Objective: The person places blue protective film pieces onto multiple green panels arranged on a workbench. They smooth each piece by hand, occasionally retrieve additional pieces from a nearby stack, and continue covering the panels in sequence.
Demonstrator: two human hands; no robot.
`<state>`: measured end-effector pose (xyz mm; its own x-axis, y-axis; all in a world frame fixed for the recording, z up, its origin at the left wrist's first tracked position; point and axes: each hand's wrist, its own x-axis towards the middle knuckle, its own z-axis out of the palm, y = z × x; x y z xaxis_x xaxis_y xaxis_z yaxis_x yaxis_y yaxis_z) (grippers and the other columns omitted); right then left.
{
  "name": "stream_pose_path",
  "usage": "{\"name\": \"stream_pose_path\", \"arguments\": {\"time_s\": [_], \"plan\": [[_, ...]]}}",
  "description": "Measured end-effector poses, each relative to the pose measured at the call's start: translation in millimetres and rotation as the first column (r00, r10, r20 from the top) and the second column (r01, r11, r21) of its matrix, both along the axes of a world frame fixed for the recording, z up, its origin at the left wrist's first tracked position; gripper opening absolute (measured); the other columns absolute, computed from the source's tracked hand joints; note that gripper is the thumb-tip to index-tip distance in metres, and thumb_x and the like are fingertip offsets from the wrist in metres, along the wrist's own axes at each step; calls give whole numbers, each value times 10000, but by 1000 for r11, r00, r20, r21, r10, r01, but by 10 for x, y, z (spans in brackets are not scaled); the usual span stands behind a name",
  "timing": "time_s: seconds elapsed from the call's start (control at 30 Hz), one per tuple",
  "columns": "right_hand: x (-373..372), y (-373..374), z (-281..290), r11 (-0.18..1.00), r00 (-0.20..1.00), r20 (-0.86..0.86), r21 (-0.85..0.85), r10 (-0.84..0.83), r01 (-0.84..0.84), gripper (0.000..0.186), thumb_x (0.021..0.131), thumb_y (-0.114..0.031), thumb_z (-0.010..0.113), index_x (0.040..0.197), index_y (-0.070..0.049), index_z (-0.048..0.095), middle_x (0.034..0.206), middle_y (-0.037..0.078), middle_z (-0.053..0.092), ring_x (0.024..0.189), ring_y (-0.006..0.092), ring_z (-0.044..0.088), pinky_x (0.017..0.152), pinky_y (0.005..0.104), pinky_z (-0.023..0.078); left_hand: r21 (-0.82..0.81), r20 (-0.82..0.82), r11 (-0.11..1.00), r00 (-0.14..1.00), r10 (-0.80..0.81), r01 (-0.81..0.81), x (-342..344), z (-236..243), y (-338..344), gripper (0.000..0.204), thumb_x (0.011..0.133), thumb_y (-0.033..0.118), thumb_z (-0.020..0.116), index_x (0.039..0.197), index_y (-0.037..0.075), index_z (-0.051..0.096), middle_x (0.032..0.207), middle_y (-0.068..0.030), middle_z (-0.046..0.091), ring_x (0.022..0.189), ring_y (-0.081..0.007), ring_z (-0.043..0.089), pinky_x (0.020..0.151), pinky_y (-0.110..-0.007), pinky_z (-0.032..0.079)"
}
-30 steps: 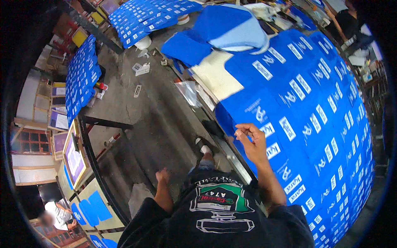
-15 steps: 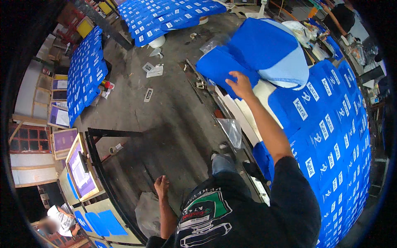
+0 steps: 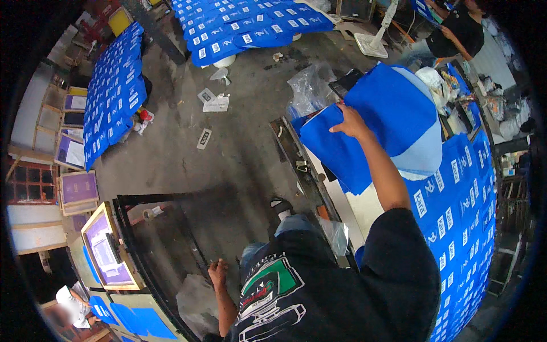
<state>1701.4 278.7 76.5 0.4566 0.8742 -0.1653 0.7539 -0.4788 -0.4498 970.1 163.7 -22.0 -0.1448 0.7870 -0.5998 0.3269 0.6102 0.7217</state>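
My right hand (image 3: 350, 122) rests on a blue fabric piece (image 3: 325, 142) at the far end of the right-hand table, thumb and fingers apart. Beside it lies a larger stack of blue cut pieces (image 3: 393, 105). Light-blue pieces (image 3: 424, 148) show from under that stack along its right side. My left hand (image 3: 217, 272) hangs low over the floor beside my body. Its fingers are loosely bent and apart, with nothing visible in them. A crumpled clear plastic sheet (image 3: 196, 299) lies near it.
Printed blue pieces (image 3: 456, 228) cover the right-hand table; more cover two far tables (image 3: 245, 28) (image 3: 117, 97). A black metal frame (image 3: 154, 198) and a wooden-framed screen (image 3: 111, 248) stand left. People work at lower left (image 3: 77, 305) and top right (image 3: 458, 34). Plastic bags (image 3: 310, 85) lie beyond the stack.
The view has shifted, and my feet show in a different place. My right hand has come down farther onto the blue fabric. My left hand still hangs low; the person at top right shows more fully.
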Motion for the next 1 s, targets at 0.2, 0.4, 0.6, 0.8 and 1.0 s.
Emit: {"name": "stream_pose_path", "arguments": {"time_s": [0.2,0.4,0.6,0.8,1.0], "plan": [[-212,-199,-2,989,997,67,139,-48,39,770,746,-279,849,1394,-36,510,1351,213,573,1264,368,537,1076,435,416,-30,-10,1000,1000,0,0,236,-70,405,360,940,289,686,1053,-52,672,846,-76,685,687,-131,622,558,-273,470],[-447,-410,-174,892,986,120,450,-111,45,680,819,-258,792,1420,-110,512,1306,186,611,1217,385,562,1039,471,442,8,-49,995,994,-94,95,364,-139,763,348,938,289,677,1025,-47,683,901,-100,708,665,-151,613,573,-293,470],[-454,-378,-245,854,986,139,520,-96,9,685,831,-274,784,1436,-114,506,1290,192,616,1195,379,573,1019,478,450,274,-132,907,947,-294,320,1070,244,1359,352,934,284,669,1062,-43,678,1004,-154,719,824,-197,649,721,-338,490],[-374,-466,-334,834,983,23,534,-180,141,537,849,-263,766,1317,-79,579,1167,194,646,1097,383,607,951,468,476,444,-195,572,697,-690,690,3316,1362,2167,303,951,205,651,1164,-9,654,1068,-213,702,965,-300,700,847,-384,524],[-354,-414,-413,787,985,-60,594,-159,164,258,879,-159,711,1099,-43,642,1066,183,661,1021,397,623,900,454,490,731,-273,153,491,-828,665,5143,1299,2436,300,947,169,646,1218,41,644,1036,-206,698,944,-344,691,837,-400,533]]}}
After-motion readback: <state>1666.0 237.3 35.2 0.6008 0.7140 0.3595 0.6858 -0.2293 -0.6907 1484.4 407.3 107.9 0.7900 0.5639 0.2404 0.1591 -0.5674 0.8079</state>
